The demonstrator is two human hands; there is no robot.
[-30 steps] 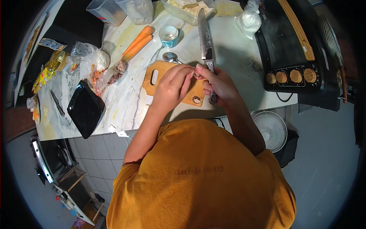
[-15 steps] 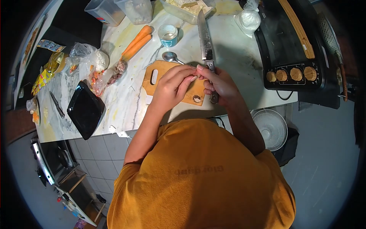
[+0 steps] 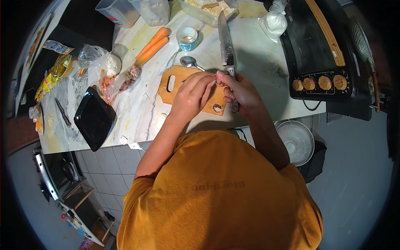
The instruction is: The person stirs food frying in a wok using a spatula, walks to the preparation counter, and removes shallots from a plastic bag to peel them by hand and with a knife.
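Over the wooden cutting board (image 3: 176, 77), my left hand (image 3: 192, 95) and my right hand (image 3: 241, 92) meet at the fingertips. Both pinch a small brownish piece (image 3: 216, 82), mostly hidden by the fingers. A large knife (image 3: 226, 41) lies blade away from me, its handle passing beneath my right hand; whether that hand grips it is unclear. A small dark-rimmed piece (image 3: 217, 108) rests at the board's near right corner. A metal spoon (image 3: 188, 61) lies at the board's far edge, with a blue-labelled round container (image 3: 186, 38) beyond it.
Two carrots (image 3: 153, 45), plastic bags (image 3: 109, 66), a black tray (image 3: 95, 118) and a small knife (image 3: 62, 112) are on the left. Plastic tubs (image 3: 151, 12) stand at the back. A tied white bag (image 3: 273, 23) sits beside the black oven (image 3: 321, 83) at the right.
My hands stay together, with small finger movements around the piece. The objects on the counter appear shifted slightly to the right in view.
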